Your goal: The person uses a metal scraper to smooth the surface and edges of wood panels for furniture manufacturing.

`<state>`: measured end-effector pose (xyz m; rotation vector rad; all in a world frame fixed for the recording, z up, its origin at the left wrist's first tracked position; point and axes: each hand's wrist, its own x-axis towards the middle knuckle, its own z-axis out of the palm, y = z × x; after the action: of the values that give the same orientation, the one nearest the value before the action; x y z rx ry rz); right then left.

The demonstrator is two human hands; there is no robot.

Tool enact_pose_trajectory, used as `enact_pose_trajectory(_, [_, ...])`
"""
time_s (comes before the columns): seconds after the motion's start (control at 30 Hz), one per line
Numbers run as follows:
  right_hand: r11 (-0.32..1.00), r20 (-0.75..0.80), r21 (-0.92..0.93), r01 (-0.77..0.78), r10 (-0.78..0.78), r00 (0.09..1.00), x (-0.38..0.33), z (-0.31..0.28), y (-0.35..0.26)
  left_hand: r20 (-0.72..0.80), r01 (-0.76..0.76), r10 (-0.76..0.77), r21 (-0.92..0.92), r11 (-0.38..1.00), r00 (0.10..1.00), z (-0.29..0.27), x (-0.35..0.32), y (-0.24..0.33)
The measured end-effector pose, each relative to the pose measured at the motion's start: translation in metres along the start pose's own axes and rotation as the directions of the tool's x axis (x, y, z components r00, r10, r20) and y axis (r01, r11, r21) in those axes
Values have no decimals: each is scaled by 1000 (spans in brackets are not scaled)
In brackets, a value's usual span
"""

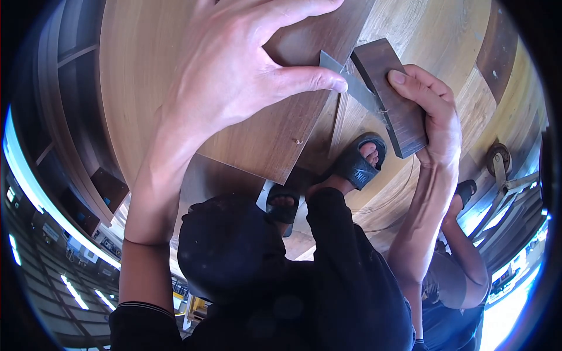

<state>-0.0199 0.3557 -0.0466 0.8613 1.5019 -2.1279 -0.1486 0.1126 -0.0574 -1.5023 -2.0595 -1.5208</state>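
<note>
- Large curved wooden panel: light brown, fills the upper view; its edges run out of frame.
- Dark wooden board: flat, lies over the panel at centre, partly covered by the left hand.
- Left hand: fingers spread wide and pressed flat on the board, gripping nothing; thumb tip touches the grey metal blade.
- Right hand: fingers closed around the small dark wooden block, thumb on its face.
- Grey metal blade: thin, triangular, sits between thumb and block; its lower part is hard to make out.
- Black sandals: on feet below the board, one half hidden.
- Caster wheel: at right, blurred.
</note>
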Motion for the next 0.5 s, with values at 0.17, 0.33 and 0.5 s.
enact_pose_trajectory(0.17, [1000,-55,8,10,-9,998,1,1,3,392,271,-621,652,708,679,-15,38,43])
enact_pose_trajectory(0.33, [1000,-11,-10,15,-15,1000,1,-1,1,371,344,-635,603,720,678,-19,37,40])
enact_pose_trajectory(0.5, [999,-42,-1,34,-34,999,1,1,3,409,215,-643,712,669,648,-13,46,46])
